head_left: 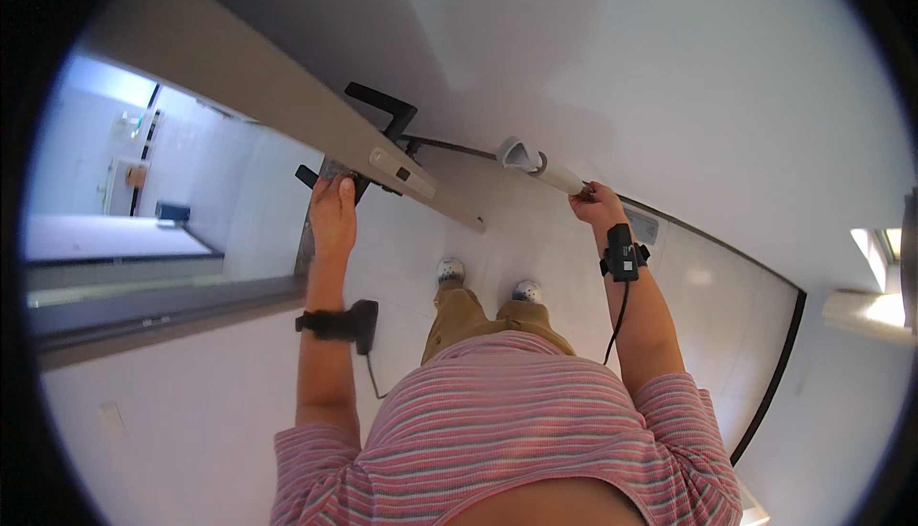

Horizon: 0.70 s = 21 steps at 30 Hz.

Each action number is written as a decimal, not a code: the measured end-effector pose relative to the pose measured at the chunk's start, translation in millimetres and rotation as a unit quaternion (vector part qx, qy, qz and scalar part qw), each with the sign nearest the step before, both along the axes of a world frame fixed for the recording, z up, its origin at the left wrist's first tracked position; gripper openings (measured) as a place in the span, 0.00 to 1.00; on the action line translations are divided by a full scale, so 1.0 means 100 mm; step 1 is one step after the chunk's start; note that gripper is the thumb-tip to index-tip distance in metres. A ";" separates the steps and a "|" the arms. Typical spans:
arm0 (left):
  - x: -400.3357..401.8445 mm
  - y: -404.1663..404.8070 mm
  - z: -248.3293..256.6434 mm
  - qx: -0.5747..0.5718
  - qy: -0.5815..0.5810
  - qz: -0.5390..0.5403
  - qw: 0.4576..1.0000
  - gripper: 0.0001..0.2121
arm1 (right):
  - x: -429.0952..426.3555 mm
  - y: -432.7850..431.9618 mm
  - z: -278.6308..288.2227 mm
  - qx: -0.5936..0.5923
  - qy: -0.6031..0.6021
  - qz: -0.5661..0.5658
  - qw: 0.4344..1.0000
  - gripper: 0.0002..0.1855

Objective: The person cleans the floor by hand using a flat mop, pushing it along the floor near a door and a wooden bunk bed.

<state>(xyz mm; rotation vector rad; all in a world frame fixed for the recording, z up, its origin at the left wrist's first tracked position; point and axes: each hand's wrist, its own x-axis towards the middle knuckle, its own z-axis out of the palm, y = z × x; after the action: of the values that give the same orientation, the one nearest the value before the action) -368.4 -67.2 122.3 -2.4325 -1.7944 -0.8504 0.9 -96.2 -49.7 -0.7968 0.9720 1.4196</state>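
Note:
My left hand (334,212) is at the black lever handle (308,176) on the near side of a partly opened door (301,103); whether its fingers are wrapped around the handle is hard to see. A second black lever (380,101) sticks out on the door's other face. My right hand (597,203) holds a light-coloured tubular handle (563,174) with a grey, cup-like end piece (518,154) pointing toward the door. The lower part of this object is hidden or out of view. Both wrists carry strapped black devices.
A white wall (703,117) with a dark baseboard (771,382) runs along the right. On the floor near my right wrist lies a grey flat panel (640,226). Beyond the doorway at the left, another room shows a brown box (135,177) and a dark box (173,211). My feet stand on pale floor.

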 end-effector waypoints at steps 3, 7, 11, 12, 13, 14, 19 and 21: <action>-0.25 -0.33 0.00 0.024 -0.054 0.009 0.998 0.16 | -0.01 -0.02 -0.14 -0.012 0.025 0.011 1.000 0.06; -0.60 -0.64 -0.01 -0.075 -0.107 0.123 0.984 0.11 | 0.04 -0.05 -0.32 -0.004 -0.024 0.029 0.999 0.05; -1.28 -1.03 -0.23 -0.053 -0.122 0.160 0.978 0.10 | 0.15 -0.05 -0.33 -0.033 -0.009 -0.018 0.999 0.04; -1.46 -1.14 -0.29 0.006 -0.070 0.153 0.986 0.11 | 0.22 -0.05 -0.35 -0.026 0.000 -0.028 0.999 0.04; -1.58 -1.23 -0.25 0.066 -0.013 0.148 0.987 0.12 | 0.12 -0.05 -0.24 -0.020 0.002 -0.021 1.000 0.04; -1.69 -1.32 -0.21 0.073 -0.010 0.156 0.985 0.12 | 0.04 -0.04 -0.12 -0.028 -0.008 -0.007 1.000 0.05; -1.48 -1.58 0.42 0.155 -0.480 0.204 0.839 0.17 | 0.11 0.02 -0.04 -0.046 -0.032 0.039 0.998 0.09; -1.35 -1.69 0.66 0.216 -0.511 0.207 0.806 0.19 | 0.03 0.06 0.02 -0.040 -0.050 0.059 0.996 0.10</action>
<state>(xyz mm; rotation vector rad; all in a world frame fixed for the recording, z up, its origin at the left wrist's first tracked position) -503.3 -236.4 188.1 -1.2074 -1.8487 -2.4238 4.4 -90.1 -48.1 -0.9892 0.9220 1.4353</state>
